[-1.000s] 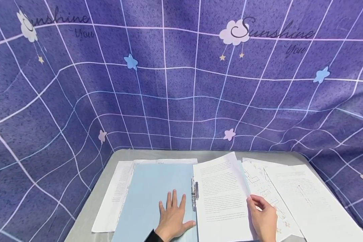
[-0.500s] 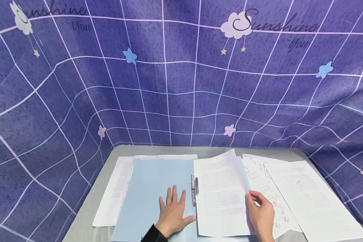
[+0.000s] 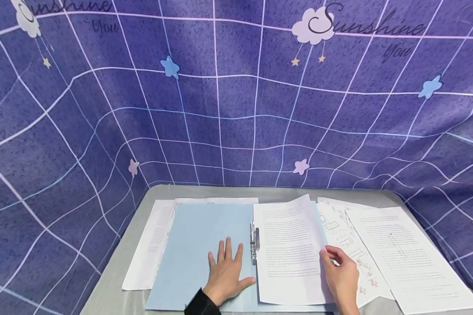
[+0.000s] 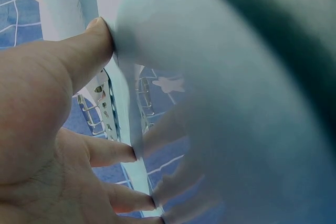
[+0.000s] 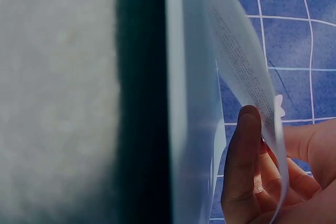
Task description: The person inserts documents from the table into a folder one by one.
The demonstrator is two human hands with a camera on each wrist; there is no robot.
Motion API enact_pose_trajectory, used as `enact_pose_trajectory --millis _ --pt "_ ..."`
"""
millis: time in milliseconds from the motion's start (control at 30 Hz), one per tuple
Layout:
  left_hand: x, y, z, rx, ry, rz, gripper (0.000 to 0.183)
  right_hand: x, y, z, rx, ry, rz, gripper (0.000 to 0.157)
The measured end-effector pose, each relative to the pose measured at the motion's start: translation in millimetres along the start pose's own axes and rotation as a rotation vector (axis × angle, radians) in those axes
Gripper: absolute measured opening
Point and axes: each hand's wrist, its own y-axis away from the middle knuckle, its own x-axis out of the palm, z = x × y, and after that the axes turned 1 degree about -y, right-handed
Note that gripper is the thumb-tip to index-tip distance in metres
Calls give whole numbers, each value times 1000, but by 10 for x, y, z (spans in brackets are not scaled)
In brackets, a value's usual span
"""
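A light blue folder (image 3: pixel 209 218) lies spread open on the table. My left hand (image 3: pixel 225 278) rests on its left cover, fingers straight and spread, thumb near the spine. A metal clip (image 3: pixel 254 245) stands along the spine, beside the left edge of the white printed sheets (image 3: pixel 287 245) on the right cover. At the right edge of these sheets, my right hand (image 3: pixel 340 275) pinches the paper between thumb and fingers. That edge bows up off the folder, as the lifted paper (image 5: pixel 244 61) in the right wrist view shows.
Printed pages (image 3: pixel 151 245) lie partly under the folder's left side. To the right are a sheet with drawings (image 3: pixel 348 247) and another text page (image 3: pixel 410 258) overlapping it. A purple patterned curtain (image 3: pixel 236 96) hangs behind the grey table (image 3: pixel 205 190) and along its sides.
The head view has tilted down slightly, so the curtain and table sit higher in it. Both hands keep nearly the same place and hold.
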Motion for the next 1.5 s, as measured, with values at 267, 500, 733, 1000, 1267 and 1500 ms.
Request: enact_pose_trajectory --millis 267,500,733,1000,1267,1500 --pt "15 1 -6 3 -3 -5 100 -61 1 -9 -2 45 14 23" --pt "-2 -5 -4 2 1 -12 100 -182 -23 -33 -48 127 65 25" --pt "-12 -3 -7 9 -6 -14 99 -252 -41 -17 -25 220 137 30" --pt "7 5 3 4 0 -19 98 -326 19 151 -251 276 244 42" --pt "-8 6 3 7 -6 -11 99 -135 217 165 -584 319 351 66" --pt "-16 8 -4 7 -7 -12 98 -33 321 153 -551 372 459 70"
